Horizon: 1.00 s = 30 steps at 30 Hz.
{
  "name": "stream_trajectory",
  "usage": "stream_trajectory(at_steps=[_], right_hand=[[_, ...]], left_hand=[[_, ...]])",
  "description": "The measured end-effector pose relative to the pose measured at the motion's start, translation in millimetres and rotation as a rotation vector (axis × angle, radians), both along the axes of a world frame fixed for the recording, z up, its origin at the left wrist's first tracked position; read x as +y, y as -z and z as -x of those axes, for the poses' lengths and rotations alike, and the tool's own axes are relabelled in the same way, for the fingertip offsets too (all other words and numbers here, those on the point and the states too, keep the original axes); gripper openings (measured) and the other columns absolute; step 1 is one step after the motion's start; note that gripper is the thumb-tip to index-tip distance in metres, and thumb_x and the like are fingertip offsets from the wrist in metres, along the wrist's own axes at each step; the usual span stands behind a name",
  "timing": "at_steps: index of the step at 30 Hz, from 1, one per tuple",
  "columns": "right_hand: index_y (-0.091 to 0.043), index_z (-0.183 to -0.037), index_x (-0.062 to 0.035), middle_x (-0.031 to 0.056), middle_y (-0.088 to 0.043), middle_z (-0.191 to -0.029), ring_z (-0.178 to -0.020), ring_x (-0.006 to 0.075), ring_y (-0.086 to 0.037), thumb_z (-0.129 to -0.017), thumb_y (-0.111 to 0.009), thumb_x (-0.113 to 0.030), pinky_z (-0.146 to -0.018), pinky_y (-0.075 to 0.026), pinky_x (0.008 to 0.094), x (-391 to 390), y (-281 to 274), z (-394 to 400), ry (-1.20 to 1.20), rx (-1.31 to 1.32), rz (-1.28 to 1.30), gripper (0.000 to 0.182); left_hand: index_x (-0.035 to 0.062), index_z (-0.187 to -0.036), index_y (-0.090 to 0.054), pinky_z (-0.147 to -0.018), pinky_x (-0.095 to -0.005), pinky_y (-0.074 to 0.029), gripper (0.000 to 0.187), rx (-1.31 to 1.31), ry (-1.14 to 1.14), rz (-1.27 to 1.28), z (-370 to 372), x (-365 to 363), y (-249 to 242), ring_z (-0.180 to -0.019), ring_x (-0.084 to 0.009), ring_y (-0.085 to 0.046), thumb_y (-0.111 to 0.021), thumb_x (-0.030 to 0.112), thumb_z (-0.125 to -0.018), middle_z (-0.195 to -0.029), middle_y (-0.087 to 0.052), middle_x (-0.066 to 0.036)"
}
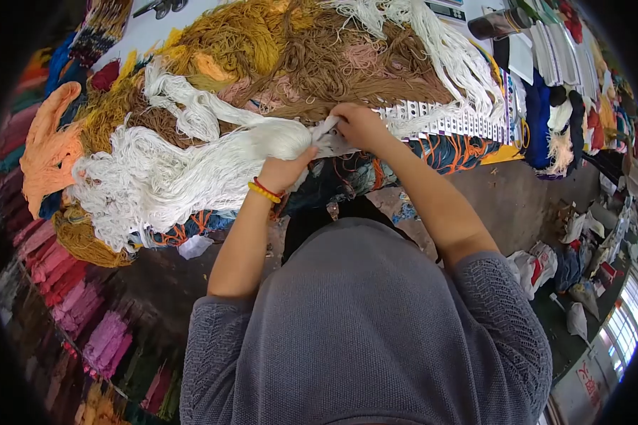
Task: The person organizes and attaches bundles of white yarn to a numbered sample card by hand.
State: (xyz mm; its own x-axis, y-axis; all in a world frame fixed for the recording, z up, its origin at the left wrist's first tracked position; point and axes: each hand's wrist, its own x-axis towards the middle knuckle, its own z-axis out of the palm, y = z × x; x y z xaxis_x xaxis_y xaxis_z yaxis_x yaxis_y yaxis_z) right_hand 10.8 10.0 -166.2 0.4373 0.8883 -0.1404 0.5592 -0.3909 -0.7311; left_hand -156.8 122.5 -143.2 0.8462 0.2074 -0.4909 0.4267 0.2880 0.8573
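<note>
White yarn (191, 166), a thick loose hank, lies across the worktable (156, 28) in the head view, its tangled bulk spreading out toward nine o'clock from the hands and narrowing to a smooth neck right where they meet. The left hand (285, 172) sits at the six o'clock side of that neck, fingers curled shut around the strands, with a red and yellow bracelet (264, 190) on the wrist just below. The right hand (361, 126) is just beside it, toward two o'clock, fingers pressed together and pinching the end of the same hank against a white strip (329, 145) that shows between the two hands; whether the fingertips also grip the strip I cannot tell. So the yarn runs out of both grips leftward, most of it well clear of the hands. At three o'clock from the right hand a punched white card (446, 120) with rows of small holes stretches along the table, touching more white strands (446, 49) that fall from twelve o'clock. Brown yarn (347, 64) and mustard yarn (220, 35) are heaped at twelve o'clock above the hands, and orange yarn (46, 142) lies at the far nine o'clock edge. Under the forearms dark fabric with orange lines (432, 152) hangs over the table's near edge. Pink skeins (85, 312) lie stacked low at eight o'clock, and the grey knitted sleeves (361, 333) fill the six o'clock foreground.
</note>
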Motion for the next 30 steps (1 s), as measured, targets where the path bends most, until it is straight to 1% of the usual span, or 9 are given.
stream_trajectory(at_steps=[2,6,8,11,13,18,22,24,30], right_hand=[[-0.056,-0.089,-0.0057,0.0128,-0.058,-0.086,-0.08,0.031,-0.055,-0.075,-0.051,-0.013,-0.069,-0.044,0.0385,-1,-3,5,-0.006,-0.035,0.007,0.017],[-0.055,-0.088,-0.0047,0.0128,-0.056,-0.084,-0.08,0.032,-0.054,-0.076,-0.052,-0.014,-0.068,-0.044,0.039,-1,-5,9,0.002,-0.082,0.092,0.015],[-0.055,-0.088,-0.005,0.0124,-0.056,-0.085,-0.079,0.0323,-0.054,-0.075,-0.052,-0.013,-0.067,-0.044,0.0393,-5,7,10,0.012,-0.117,0.064,0.015],[-0.056,-0.088,-0.0055,0.0112,-0.055,-0.087,-0.077,0.0315,-0.055,-0.075,-0.053,-0.012,-0.066,-0.045,0.038,-6,9,12,0.028,-0.143,-0.017,0.015],[-0.056,-0.088,-0.0056,0.0103,-0.055,-0.088,-0.076,0.0304,-0.055,-0.075,-0.054,-0.011,-0.065,-0.045,0.0364,-8,-1,16,0.041,-0.129,-0.067,0.015],[-0.057,-0.088,-0.0045,0.0074,-0.054,-0.083,-0.068,0.02,-0.055,-0.07,-0.061,-0.004,-0.059,-0.044,0.0293,-13,-8,9,0.026,0.272,-0.098,0.019],[-0.057,-0.088,-0.0039,0.0074,-0.053,-0.079,-0.068,0.0183,-0.054,-0.072,-0.058,-0.004,-0.061,-0.042,0.0271,-11,-5,13,0.103,0.266,-0.116,0.017],[-0.057,-0.088,-0.0029,0.007,-0.054,-0.078,-0.068,0.0177,-0.054,-0.074,-0.058,-0.006,-0.061,-0.042,0.027,-12,8,14,0.291,0.092,-0.134,0.015],[-0.056,-0.08,-0.0033,0.0041,-0.055,-0.068,-0.062,0.0114,-0.051,-0.073,-0.057,-0.009,-0.057,-0.041,0.0275,-9,10,5,0.338,0.492,0.032,0.009]], left_hand=[[0.0022,-0.098,-0.06,-0.052,-0.0184,-0.035,0.021,-0.143,-0.088,-0.245,-3,0,-23,-0.059,-0.0037,-0.042,-0.056,0.014,-0.081,-0.072,-0.052,0.004],[-0.0002,-0.1,-0.057,-0.05,-0.0185,-0.035,0.028,-0.079,-0.263,0.255,30,21,-38,-0.052,-0.0048,-0.038,-0.05,0.021,-0.083,-0.063,-0.047,0.002],[0.0013,-0.083,-0.059,-0.05,-0.02,-0.036,0.015,-0.17,-0.524,0.354,68,72,-46,-0.052,-0.0079,-0.043,-0.054,0.014,-0.079,-0.065,-0.053,-0.002],[0.0012,-0.09,-0.058,-0.044,-0.0209,-0.038,0.021,0.082,-1.078,0.086,109,128,-72,-0.045,-0.0083,-0.041,-0.052,0.02,-0.081,-0.07,-0.055,-0.005],[0.0014,-0.1,-0.056,-0.049,-0.0205,-0.039,0.03,0.419,-1.051,-0.473,112,142,-66,-0.051,-0.0071,-0.044,-0.052,0.024,-0.082,-0.075,-0.057,-0.002],[0.0083,-0.111,-0.054,-0.083,-0.026,-0.041,0.037,0.089,-0.308,-0.471,36,67,-43,-0.102,-0.0108,-0.048,-0.043,0.034,-0.088,-0.108,-0.054,-0.003],[-0.0003,-0.096,-0.059,-0.069,-0.0259,-0.043,0.051,0.032,-0.079,-0.606,-35,13,0,-0.078,-0.0146,-0.056,-0.049,0.047,-0.081,-0.083,-0.061,-0.007],[-0.0029,-0.083,-0.061,-0.068,-0.0279,-0.043,0.056,0.627,0.192,-0.649,-46,15,15,-0.074,-0.0173,-0.058,-0.053,0.052,-0.075,-0.072,-0.061,-0.01],[-0.0024,-0.069,-0.062,-0.068,-0.0286,-0.044,0.059,0.376,-0.062,-0.461,-41,17,40,-0.066,-0.0191,-0.058,-0.051,0.056,-0.073,-0.059,-0.059,-0.011]])
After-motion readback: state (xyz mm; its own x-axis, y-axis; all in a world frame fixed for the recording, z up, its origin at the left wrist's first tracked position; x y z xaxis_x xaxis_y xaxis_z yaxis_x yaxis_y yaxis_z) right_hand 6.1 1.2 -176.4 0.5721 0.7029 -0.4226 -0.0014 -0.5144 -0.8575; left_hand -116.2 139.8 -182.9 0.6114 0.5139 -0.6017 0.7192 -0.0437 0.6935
